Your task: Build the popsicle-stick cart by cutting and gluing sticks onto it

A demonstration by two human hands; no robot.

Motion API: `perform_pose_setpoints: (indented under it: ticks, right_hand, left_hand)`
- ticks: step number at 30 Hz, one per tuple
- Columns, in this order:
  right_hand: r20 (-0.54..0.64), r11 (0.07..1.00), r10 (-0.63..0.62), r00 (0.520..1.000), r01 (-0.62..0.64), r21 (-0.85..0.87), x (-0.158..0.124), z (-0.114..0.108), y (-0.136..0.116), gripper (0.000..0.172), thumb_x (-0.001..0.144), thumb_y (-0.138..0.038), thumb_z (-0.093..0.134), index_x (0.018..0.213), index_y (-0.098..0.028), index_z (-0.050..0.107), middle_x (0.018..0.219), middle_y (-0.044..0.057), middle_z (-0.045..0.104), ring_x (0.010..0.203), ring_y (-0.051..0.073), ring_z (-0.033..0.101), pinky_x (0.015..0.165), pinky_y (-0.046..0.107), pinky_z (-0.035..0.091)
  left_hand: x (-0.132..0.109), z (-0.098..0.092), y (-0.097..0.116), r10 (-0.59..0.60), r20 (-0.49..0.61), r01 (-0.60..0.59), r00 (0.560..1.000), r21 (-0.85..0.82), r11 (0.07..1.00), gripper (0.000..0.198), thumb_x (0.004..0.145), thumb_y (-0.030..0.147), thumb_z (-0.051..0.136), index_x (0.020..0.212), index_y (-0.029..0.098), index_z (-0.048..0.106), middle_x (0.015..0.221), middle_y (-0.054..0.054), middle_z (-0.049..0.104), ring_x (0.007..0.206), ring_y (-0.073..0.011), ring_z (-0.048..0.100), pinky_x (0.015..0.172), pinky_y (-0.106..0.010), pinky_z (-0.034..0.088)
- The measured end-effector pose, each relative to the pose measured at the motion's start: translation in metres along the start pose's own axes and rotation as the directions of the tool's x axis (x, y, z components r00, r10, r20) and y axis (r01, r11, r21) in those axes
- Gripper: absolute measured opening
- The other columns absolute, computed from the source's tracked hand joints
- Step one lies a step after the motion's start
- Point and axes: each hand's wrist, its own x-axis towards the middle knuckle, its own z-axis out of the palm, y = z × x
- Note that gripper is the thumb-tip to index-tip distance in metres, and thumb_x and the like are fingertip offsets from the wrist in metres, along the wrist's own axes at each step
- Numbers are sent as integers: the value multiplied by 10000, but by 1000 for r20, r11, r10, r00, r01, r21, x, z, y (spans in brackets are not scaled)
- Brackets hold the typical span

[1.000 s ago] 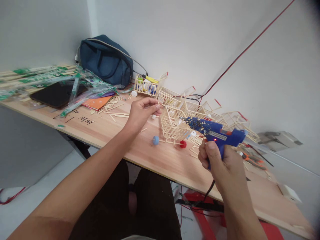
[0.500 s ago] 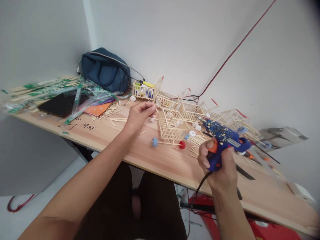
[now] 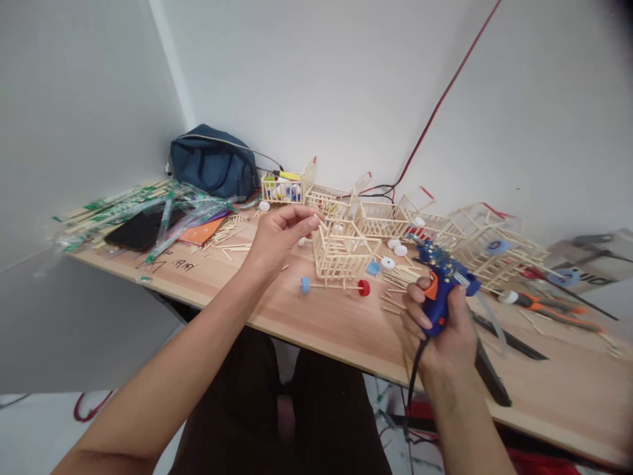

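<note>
My right hand [image 3: 440, 330] grips a blue hot glue gun [image 3: 442, 284] with an orange trigger, its nozzle pointing up and away over the table's right half. My left hand [image 3: 279, 234] is raised above the table with its fingertips pinched on a thin wooden stick [image 3: 318, 220]. Just right of that hand stands a small cart built of wooden sticks [image 3: 343, 254], with a blue wheel [image 3: 305, 285] and a red wheel [image 3: 364, 287] on an axle in front of it.
Several more stick carts [image 3: 380, 218] line the wall on the wooden table [image 3: 316, 316]. A dark blue bag [image 3: 212, 165], a black phone [image 3: 141, 227], packs of sticks, loose bottle caps, orange-handled pliers [image 3: 548, 305] and a red cable on the wall are around.
My right hand has pulled the glue gun back from the cart and turned it more upright. My left hand stays pinched near the cart. The camera has shifted left and back.
</note>
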Motion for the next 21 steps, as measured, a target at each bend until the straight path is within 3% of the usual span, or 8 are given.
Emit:
perform_pose_setpoints:
  ticks: [7, 14, 21]
  right_hand:
    - [20, 999, -9, 1000, 10, -52, -2, 4, 3, 426, 702, -579, 793, 843, -197, 669, 695, -20, 575, 399, 25, 339, 303, 119, 278]
    - [21, 1000, 14, 1000, -14, -26, -2, 6, 2, 432, 655, -563, 834, 798, -185, 678, 660, -22, 574, 399, 25, 337, 308, 142, 253]
    - [30, 997, -10, 999, 12, -71, -2, 6, 3, 436, 689, -581, 800, 807, -187, 655, 665, -20, 556, 393, 29, 331, 311, 148, 255]
  left_hand:
    - [-7, 4, 11, 140, 17, -141, 990, 212, 967, 124, 792, 321, 768, 806, 198, 757, 872, -37, 738, 779, -149, 642, 745, -277, 501]
    - [-12, 5, 16, 268, 110, -290, 957, 365, 885, 93, 864, 280, 699, 837, 208, 752, 890, -33, 744, 886, -176, 673, 833, -297, 493]
    - [-14, 7, 17, 289, 116, -310, 950, 424, 851, 97, 879, 263, 671, 833, 217, 743, 891, -33, 741, 891, -186, 667, 836, -309, 493]
